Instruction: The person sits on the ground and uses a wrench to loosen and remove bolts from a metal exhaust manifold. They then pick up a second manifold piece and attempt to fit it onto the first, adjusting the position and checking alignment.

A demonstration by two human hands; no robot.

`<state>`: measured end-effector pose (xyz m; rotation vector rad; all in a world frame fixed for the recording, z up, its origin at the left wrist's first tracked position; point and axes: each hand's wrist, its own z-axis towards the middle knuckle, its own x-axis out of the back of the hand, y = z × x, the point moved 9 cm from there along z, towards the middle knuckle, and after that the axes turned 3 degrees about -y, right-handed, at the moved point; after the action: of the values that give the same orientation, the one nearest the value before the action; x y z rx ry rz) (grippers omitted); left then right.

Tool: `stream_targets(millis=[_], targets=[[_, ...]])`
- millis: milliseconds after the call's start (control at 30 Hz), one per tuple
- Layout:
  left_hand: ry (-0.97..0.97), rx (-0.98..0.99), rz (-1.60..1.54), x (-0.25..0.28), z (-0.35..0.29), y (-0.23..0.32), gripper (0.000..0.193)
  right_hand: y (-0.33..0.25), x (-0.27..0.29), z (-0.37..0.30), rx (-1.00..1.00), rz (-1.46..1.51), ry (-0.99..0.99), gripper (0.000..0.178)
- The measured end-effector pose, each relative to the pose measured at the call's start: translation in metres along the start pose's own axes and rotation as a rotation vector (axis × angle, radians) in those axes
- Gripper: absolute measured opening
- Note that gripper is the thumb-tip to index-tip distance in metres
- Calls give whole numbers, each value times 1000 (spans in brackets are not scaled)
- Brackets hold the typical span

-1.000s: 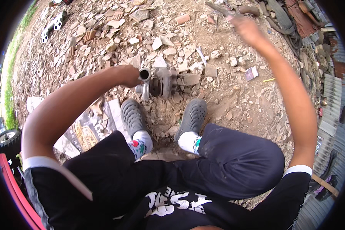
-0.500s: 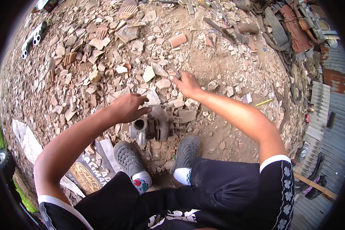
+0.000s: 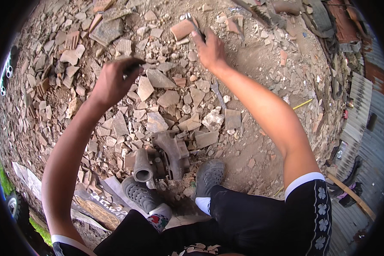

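Note:
My right hand (image 3: 211,49) is closed around a slim grey wrench (image 3: 193,24), its bright forked tip pointing away from me over a terracotta piece. Off to the left, my left hand (image 3: 113,81) hovers above the rubble with fingers and thumb bent together; whatever is between them, if anything, is too dark to make out. A second wrench (image 3: 219,95) lies on the stones below my right forearm. Close to my shoes sits a grimy cast-metal machine part (image 3: 170,155) with a curved housing and a round pipe opening; neither hand touches it.
Broken tile and stone rubble (image 3: 168,99) covers the ground. My grey shoes (image 3: 210,175) flank the metal part. A printed sack (image 3: 102,209) lies by my left foot. Corrugated sheets (image 3: 350,115) stand at the right, and a yellow stick (image 3: 303,103) lies nearer.
Both hands have moved farther forward, the left away from above the metal part. My right hand has carried its wrench away from me, and the wrench on the ground now shows.

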<state>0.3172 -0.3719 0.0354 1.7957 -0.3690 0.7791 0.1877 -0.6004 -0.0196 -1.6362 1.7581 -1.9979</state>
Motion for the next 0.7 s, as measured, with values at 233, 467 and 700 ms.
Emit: stream_targets(millis=[233,467,700], targets=[[84,82,-203,-10,-2,22,44,0,-22,-42,30,719,181,26],[95,537,-244,-22,-149,7,46,39,48,-255,-373,583,52,38],[-387,1260,8,-38,-611,-13,51,95,200,-568,-874,-574,-612,64]])
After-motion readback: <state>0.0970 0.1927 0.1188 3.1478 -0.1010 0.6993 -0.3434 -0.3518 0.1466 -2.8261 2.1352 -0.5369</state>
